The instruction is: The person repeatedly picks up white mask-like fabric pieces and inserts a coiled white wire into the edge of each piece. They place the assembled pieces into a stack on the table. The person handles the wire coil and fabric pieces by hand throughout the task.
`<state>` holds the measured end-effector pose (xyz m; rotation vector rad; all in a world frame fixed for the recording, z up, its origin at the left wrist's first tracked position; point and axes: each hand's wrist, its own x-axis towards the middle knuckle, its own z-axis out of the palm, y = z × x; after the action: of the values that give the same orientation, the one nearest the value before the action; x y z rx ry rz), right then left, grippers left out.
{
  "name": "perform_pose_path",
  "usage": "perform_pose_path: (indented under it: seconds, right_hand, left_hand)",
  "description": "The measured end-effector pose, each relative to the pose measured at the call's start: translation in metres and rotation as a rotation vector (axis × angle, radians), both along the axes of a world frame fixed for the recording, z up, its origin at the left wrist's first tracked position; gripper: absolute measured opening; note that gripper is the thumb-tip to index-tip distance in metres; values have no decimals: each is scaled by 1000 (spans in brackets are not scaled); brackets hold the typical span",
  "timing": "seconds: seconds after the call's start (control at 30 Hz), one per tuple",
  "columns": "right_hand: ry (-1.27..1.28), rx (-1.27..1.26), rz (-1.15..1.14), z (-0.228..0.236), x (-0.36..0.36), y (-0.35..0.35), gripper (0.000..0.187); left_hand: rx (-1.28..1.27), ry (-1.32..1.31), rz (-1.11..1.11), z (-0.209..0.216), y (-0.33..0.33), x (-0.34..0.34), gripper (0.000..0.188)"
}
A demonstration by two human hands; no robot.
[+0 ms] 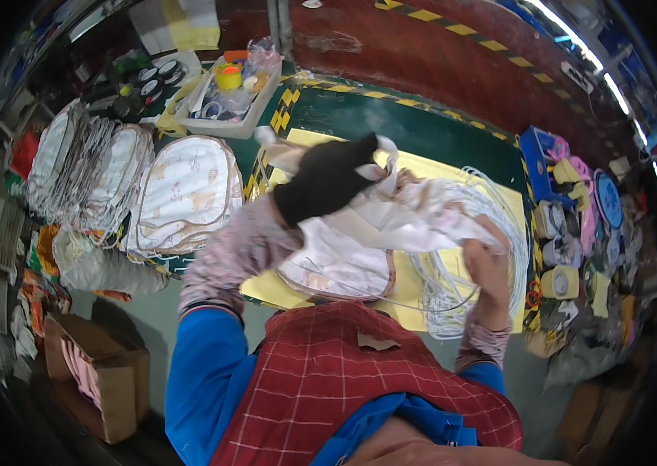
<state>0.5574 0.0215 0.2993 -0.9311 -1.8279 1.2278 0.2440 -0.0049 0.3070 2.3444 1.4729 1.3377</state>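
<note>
My left hand (332,177), in a black glove with the fingertips showing, is closed on one end of a white printed cloth piece (414,221). My bare right hand (487,268) grips the other end, so the cloth stretches between them and is creased and partly blurred. Below it a flat printed fabric panel (344,268) with brown edging lies on a yellow sheet (266,287). Beside and partly under my right hand is a loose bundle of white wire or cord loops (441,291).
On the left, a pile of rounded fabric panels (188,190) lies beside upright panels (115,167). A white bin (247,124) of small items stands at the back. At right are a blue bin (538,167) and tape rolls (560,283). A cardboard box (122,380) sits lower left.
</note>
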Motion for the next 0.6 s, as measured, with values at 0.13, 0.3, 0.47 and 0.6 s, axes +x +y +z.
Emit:
perform_pose_path:
  seconds: [0.13,0.3,0.47,0.6]
  right_hand:
    - [57,-209,-145,22,46,-2,10]
    - [-167,288,92,-10,-58,30,48]
    - [337,-295,-347,-77,1,66,48]
    - [403,-337,-380,-169,-20,48,41]
  left_hand:
    - [-267,200,-65,-10,-1,-132,29]
    - [-561,348,-430,-38,-41,-96,20]
    - [-132,-486,279,-143,-23,-186,27]
    - [199,-57,631,-181,-22,-109,44]
